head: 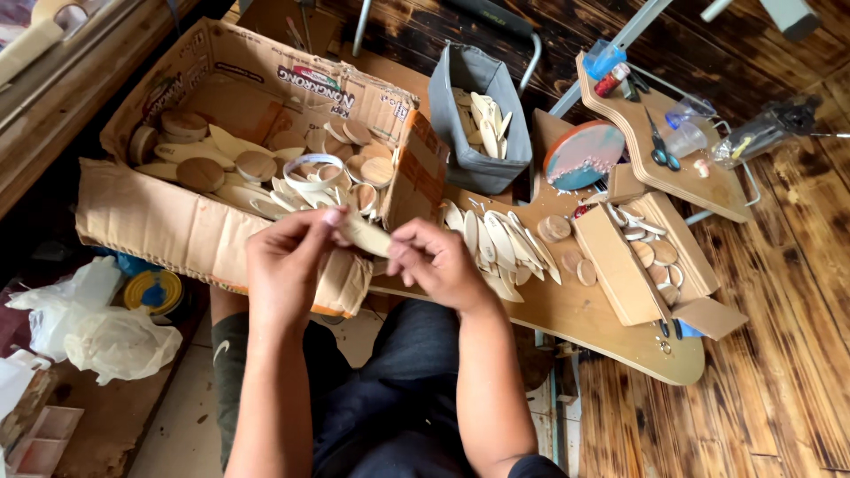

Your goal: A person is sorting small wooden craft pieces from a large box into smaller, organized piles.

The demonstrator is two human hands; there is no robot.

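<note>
Presently both hands hold one wooden spoon blank (365, 235) above the lap, just in front of the cardboard box (190, 235). Left hand (285, 257) pinches one end between thumb and fingertips; right hand (434, 259) is closed on the other end. Judged light, thin and stiff, smooth-faced, liable to snap if bent; best taken at both ends, as now. Counts: one blank in hand; one box, blanks and discs inside too many to count; one grey bag (478, 119) of blanks; a fanned row (500, 248) on the board (584, 319), roughly a dozen; one scissors (662, 149); one tape roll (153, 290).
</note>
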